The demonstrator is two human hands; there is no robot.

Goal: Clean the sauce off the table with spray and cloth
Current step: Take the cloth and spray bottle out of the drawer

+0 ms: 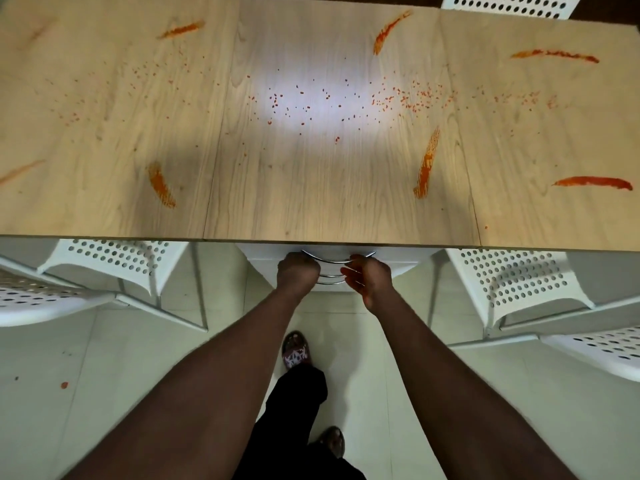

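Observation:
A light wooden table (311, 188) fills the upper half of the view. Orange-red sauce streaks lie on it, among them one at the near left (161, 185), one at the near right (427, 164) and one at the far right edge (594, 182). Small sauce specks (346, 102) scatter across the middle. Below the table's front edge stands a white drawer unit with curved metal handles (332, 260). My left hand (298, 270) and my right hand (369, 273) both grip the top handle. No spray bottle or cloth is in view.
White perforated chairs stand under the table at the left (114, 265) and right (512, 278), and another at the far side (512, 3). The pale tiled floor carries a sauce drop (64, 385). My feet (296, 349) stand in front of the drawers.

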